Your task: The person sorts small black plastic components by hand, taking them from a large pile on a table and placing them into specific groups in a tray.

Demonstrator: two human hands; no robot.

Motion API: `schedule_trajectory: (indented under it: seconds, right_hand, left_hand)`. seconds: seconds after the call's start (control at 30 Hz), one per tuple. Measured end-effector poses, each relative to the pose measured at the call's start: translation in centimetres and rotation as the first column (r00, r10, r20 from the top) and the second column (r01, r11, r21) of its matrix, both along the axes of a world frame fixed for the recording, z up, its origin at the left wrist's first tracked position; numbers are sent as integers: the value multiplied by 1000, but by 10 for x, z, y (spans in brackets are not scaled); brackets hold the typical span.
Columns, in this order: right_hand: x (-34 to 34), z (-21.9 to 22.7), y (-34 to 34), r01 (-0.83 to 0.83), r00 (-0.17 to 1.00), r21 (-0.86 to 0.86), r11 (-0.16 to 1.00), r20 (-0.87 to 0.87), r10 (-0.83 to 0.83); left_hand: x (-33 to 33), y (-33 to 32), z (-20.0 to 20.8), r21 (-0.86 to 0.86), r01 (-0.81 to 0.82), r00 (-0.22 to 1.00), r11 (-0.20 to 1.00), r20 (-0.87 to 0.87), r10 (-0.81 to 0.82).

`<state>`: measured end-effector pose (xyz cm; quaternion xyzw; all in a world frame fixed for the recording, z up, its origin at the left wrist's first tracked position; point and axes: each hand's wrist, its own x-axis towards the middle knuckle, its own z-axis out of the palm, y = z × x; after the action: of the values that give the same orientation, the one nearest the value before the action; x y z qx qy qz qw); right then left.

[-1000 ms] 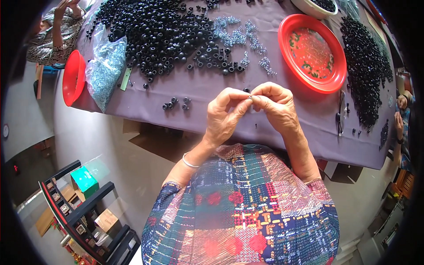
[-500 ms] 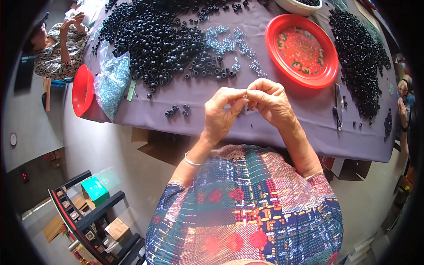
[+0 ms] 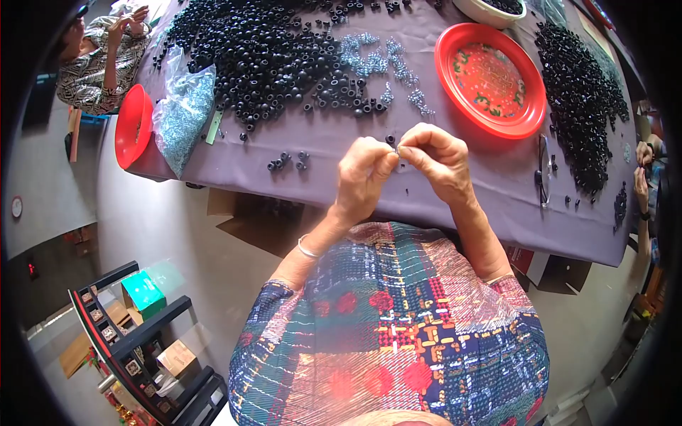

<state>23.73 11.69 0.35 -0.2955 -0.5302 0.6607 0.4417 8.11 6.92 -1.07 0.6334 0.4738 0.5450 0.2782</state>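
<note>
Fingertips almost meeting, my left hand (image 3: 364,176) and my right hand (image 3: 442,165) are both closed in a pinch over the near part of the table. A tiny pale or shiny bit shows between them, too small to name. Just beyond the fingertips lies a small black ring-shaped part (image 3: 390,139). Left of my left hand sit several loose black parts (image 3: 288,162). Farther off are a large heap of black parts (image 3: 263,64) and small clear, bluish pieces (image 3: 366,57) spread on the purple cloth (image 3: 241,167).
A red plate (image 3: 444,85) lies beyond my right hand, with glasses (image 3: 543,170) and another black heap (image 3: 579,106) to its right. At left stand a clear bag of bluish pieces (image 3: 186,121) and a red bowl (image 3: 128,135). Other people (image 3: 99,71) sit at both sides.
My fingertips have drawn slightly apart, both hands still pinching. The black ring-shaped part beyond them now shows. The view has shifted a little.
</note>
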Motion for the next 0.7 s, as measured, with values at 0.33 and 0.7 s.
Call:
schedule_trajectory:
  seconds: [0.33, 0.7]
  right_hand:
    - [13, -3, 8, 206, 912, 335, 920, 274, -304]
    - [16, -28, 8, 277, 788, 629, 726, 283, -546]
  left_hand:
    - [-6, 31, -4, 13, -152, 897, 988, -419, 143]
    - [-8, 30, -2, 3, -165, 752, 986, -647, 127]
